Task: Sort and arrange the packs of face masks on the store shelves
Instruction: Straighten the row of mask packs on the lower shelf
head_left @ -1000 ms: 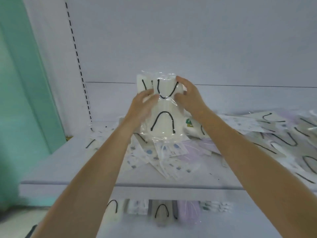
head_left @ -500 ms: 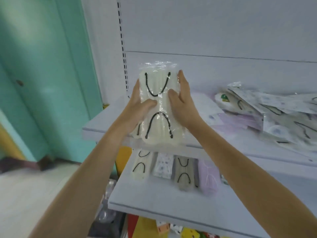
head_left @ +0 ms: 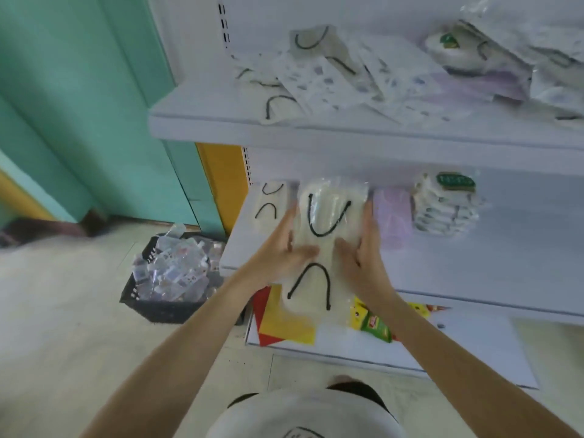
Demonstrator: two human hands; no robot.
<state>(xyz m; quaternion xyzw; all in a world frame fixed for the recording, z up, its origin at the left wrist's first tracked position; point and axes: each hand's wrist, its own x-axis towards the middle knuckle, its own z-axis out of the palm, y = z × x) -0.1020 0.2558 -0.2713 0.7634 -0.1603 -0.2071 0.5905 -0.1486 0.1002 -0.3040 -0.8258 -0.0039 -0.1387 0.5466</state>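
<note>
We grasp the cream mask pack (head_left: 328, 216) between our left hand (head_left: 284, 248) and right hand (head_left: 360, 257), thumbs on its front, over the middle shelf (head_left: 512, 254); a lilac pack (head_left: 392, 213) lies just right of the right hand.

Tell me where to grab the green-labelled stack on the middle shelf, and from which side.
Grip the green-labelled stack across its two long edges, about midway, coming from the front. It is a thick bundle of layered packs, so squeezing the middle should keep them together. The lilac pack lies close on its left.
</note>
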